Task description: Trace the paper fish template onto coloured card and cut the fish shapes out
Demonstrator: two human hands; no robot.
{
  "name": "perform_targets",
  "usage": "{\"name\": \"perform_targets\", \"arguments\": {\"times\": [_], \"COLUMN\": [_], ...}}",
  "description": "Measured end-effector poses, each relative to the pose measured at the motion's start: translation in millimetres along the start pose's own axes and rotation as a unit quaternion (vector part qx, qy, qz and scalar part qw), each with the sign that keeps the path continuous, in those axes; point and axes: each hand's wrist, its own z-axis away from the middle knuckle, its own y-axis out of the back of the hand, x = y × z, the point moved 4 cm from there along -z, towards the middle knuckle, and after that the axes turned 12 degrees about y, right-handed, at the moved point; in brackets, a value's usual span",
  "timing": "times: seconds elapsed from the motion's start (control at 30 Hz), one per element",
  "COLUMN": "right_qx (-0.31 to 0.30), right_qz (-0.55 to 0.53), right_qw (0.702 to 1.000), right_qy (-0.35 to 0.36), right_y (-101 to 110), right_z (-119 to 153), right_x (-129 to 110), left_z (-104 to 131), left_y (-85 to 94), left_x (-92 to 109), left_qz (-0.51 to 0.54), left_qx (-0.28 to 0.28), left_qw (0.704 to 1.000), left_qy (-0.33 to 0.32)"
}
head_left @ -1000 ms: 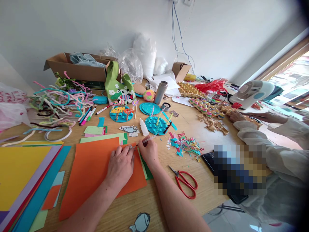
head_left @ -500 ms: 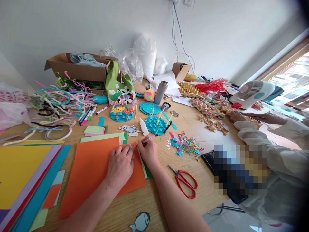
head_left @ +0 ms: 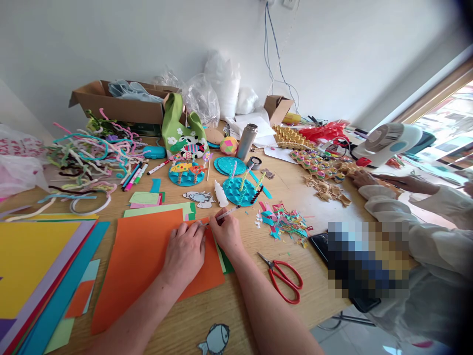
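Observation:
My left hand (head_left: 185,246) lies with its fingers spread on a large orange sheet (head_left: 142,261), pressing near the top edge. A small piece whose shape is mostly hidden sits under its fingertips. Just to the right, my right hand (head_left: 227,231) grips a slim pen (head_left: 228,213), its tip close to the left fingertips. Green sheets (head_left: 151,210) show from beneath the orange one. Beyond the hands are grey paper fish (head_left: 198,198) and a white glue bottle (head_left: 220,194).
Red-handled scissors (head_left: 286,280) and paper scraps (head_left: 284,220) lie right of my right arm. Coloured sheets (head_left: 37,266) are at the left, a paper fish (head_left: 217,339) at the front edge. Another person's hand (head_left: 362,178) is at the right, beyond a phone (head_left: 320,245).
The other person's far hand at the right has shifted slightly. My own hands show no clear movement.

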Motion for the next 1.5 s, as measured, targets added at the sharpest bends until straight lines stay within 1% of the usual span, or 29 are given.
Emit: {"name": "perform_targets", "arguments": {"times": [0.3,0.43,0.5,0.57,0.63,0.77,0.9,1.2,1.37,1.5], "right_qx": [0.000,0.047,0.063,0.053,0.031,-0.023,-0.051,-0.067,-0.073,-0.076], "right_qz": [0.004,-0.013,-0.053,-0.104,-0.136,-0.107,-0.080,-0.019,0.011,0.000], "right_qw": [1.000,0.999,0.997,0.993,0.990,0.992,0.993,0.991,0.991,0.990], "right_qy": [0.005,-0.001,0.001,0.010,0.026,0.058,0.066,0.111,0.115,0.121], "right_y": [-1.2,6.0,9.5,10.8,11.2,11.9,12.6,11.0,11.0,10.3], "right_z": [-0.2,0.1,0.0,-0.4,-0.8,-0.4,0.7,-0.2,-0.2,0.1], "right_x": [-0.9,-2.4,-3.5,-5.0,-7.2,-11.8,-13.3,-16.2,-15.5,-14.7], "left_z": [-0.3,0.5,0.6,0.4,0.0,-0.7,-0.9,-1.9,-4.4,-6.0], "left_y": [2.0,3.4,3.3,2.9,2.4,2.2,2.7,0.7,-1.8,-0.9], "left_x": [0.9,1.1,1.0,0.8,0.4,-0.9,-1.9,-4.4,-13.1,-18.4], "left_qz": [0.001,0.003,0.005,0.007,0.007,0.009,0.013,0.022,0.037,0.048], "left_qx": [-0.004,-0.003,-0.003,-0.001,0.003,0.003,-0.001,-0.003,-0.017,-0.018], "left_qw": [1.000,1.000,1.000,1.000,1.000,1.000,1.000,1.000,0.999,0.998], "left_qy": [-0.001,-0.002,-0.001,-0.001,0.000,-0.001,-0.004,0.004,0.027,0.038]}}
